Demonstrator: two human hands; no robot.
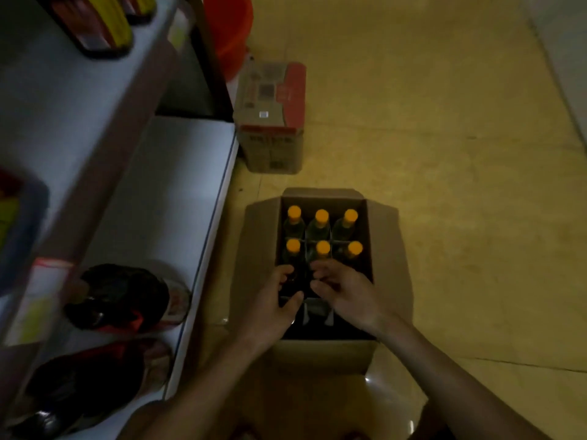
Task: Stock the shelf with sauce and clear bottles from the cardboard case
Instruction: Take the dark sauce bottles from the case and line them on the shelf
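Head camera, looking down in dim light. An open cardboard case (pixel 386 249) stands on a yellowish tiled floor (pixel 444 154), its flaps folded outward. At its far end six orange-capped bottles (pixel 322 231) of clear liquid stand upright in two rows of three, separated by card dividers. Both hands reach into the middle of the case, just behind the nearer row. The left hand (pixel 276 300) curls its thumb and fingers round the top of a dark bottle (pixel 290 281). The right hand (pixel 343 293) is close beside it with its fingers bent, but in the gloom I cannot tell whether it grips anything. To the left is a white shelf (pixel 178 192); dark sauce bottles (pixel 124 296) sit on its lowest board. A closed carton (pixel 270 115) and a red bucket (pixel 227 30) lie beyond.
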